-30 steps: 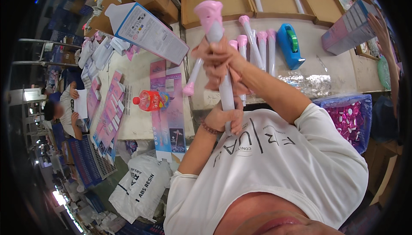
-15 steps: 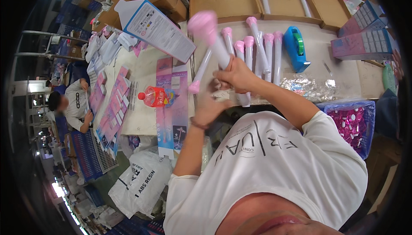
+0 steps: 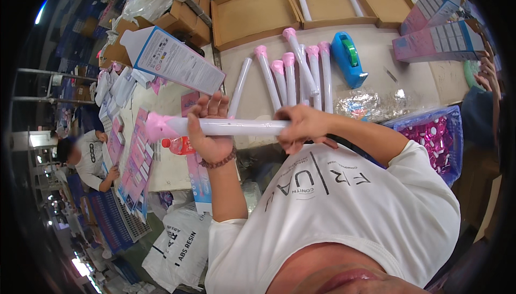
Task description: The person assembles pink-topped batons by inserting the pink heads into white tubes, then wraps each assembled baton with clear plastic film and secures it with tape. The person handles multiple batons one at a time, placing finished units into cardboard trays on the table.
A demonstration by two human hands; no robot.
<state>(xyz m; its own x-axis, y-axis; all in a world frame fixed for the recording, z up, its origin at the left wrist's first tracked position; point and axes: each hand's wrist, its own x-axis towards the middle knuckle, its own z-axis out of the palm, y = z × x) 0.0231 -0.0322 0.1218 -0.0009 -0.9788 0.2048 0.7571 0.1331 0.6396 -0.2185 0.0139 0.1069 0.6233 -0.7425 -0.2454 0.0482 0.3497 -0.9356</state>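
Note:
A toy wand (image 3: 244,127) with a white tube and a pink sculpted head lies level in front of my chest, its head to the left. My right hand (image 3: 306,127) is closed around the plain end of the tube. Under the tube, near the pink head, my left hand (image 3: 212,138) is palm up; its fingers stretch out beyond the wand and the thumb crosses in front of it. Several similar wands (image 3: 267,76) lie side by side on the table beyond my hands. A white tube (image 3: 240,86) lies apart at their left, its lower end close to my left fingers.
A blue tape dispenser (image 3: 348,60) stands right of the wands. Cardboard trays (image 3: 252,17) line the back. Printed boxes (image 3: 435,41) stand at right, above a blue basket (image 3: 457,149) of shiny pink pieces. A red-labelled bottle (image 3: 180,145) is partly behind my left hand. A co-worker (image 3: 88,157) sits far left.
The wand has swung from upright to level, its head down to the left. My left hand has risen and turned palm up beneath it. The view has shifted slightly.

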